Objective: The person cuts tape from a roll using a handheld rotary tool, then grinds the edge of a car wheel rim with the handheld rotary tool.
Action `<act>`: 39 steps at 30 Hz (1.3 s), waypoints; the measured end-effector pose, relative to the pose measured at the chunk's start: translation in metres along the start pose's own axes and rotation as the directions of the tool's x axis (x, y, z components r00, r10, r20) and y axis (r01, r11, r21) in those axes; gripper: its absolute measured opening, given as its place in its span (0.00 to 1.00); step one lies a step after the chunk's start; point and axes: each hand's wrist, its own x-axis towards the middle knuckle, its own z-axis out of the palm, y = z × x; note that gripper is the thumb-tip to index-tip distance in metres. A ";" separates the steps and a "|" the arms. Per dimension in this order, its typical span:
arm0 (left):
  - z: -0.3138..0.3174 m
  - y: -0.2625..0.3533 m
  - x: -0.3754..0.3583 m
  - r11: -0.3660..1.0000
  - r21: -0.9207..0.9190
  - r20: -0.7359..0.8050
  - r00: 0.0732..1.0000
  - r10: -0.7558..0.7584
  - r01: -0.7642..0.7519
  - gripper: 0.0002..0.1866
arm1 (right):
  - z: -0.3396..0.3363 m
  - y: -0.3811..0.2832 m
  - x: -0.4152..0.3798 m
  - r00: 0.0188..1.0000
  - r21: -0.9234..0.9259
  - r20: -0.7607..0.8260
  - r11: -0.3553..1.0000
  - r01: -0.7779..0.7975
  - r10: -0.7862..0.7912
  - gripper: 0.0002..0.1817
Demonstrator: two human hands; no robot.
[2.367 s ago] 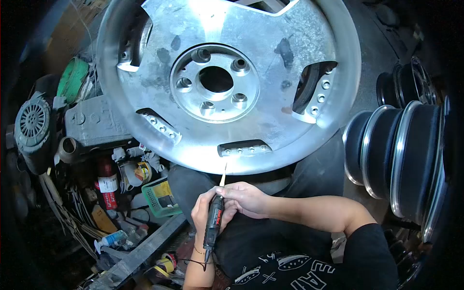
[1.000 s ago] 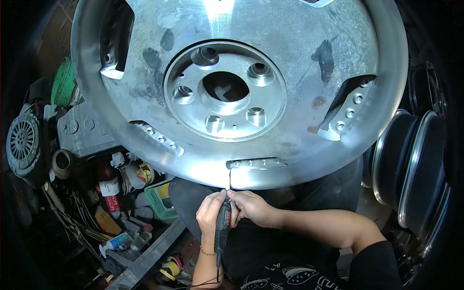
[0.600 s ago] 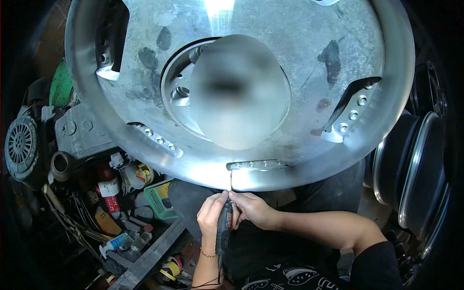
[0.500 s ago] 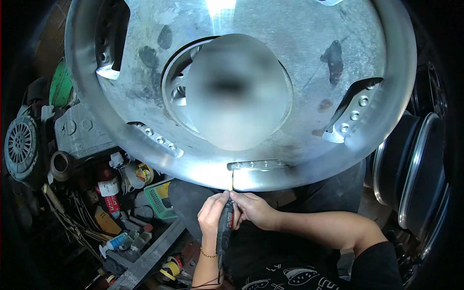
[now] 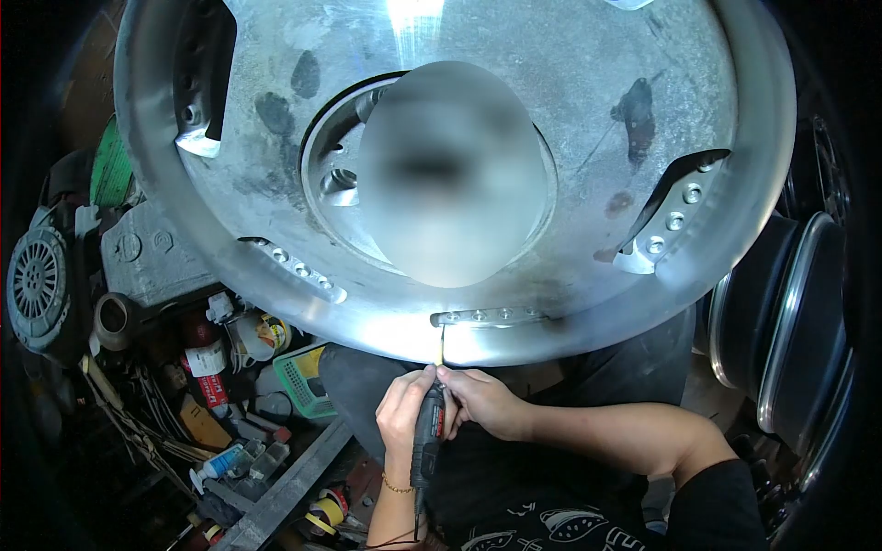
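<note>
A large silver metal wheel (image 5: 588, 211) fills the upper view, with slots near its rim that show rows of round holes. My left hand (image 5: 401, 409) is wrapped around a black corded rotary tool (image 5: 424, 450), its thumb near the tool's front end. From the other side, my right hand (image 5: 487, 401) grips the same tool near the front, fingertips close to the left thumb. The thin bit points up at the wheel's near edge, just below a slot (image 5: 496, 316). Whether the bit touches metal is too small to tell.
Dark wheels with shiny rims (image 5: 781, 321) stand at right. On the left are a grey hubcap-like disc (image 5: 39, 275), a green basket (image 5: 303, 384), a red bottle (image 5: 204, 358) and a metal bar (image 5: 294, 482). A blurred oval covers the wheel's centre.
The wheel's left side sits slightly farther left in view. Both hands keep their grip on the rotary tool, almost unmoved.
</note>
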 end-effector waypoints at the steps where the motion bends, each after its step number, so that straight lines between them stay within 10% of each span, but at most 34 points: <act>1: 0.000 0.000 0.001 1.000 -0.003 -0.007 1.000 0.001 -0.001 0.18 | -0.002 0.002 0.001 1.000 0.000 0.000 1.000 0.000 0.000 0.25; 39: -0.001 0.018 0.012 0.994 -0.014 -0.030 0.994 -0.109 0.109 0.14 | 0.001 0.001 0.004 0.999 0.090 0.018 0.996 0.026 -0.028 0.21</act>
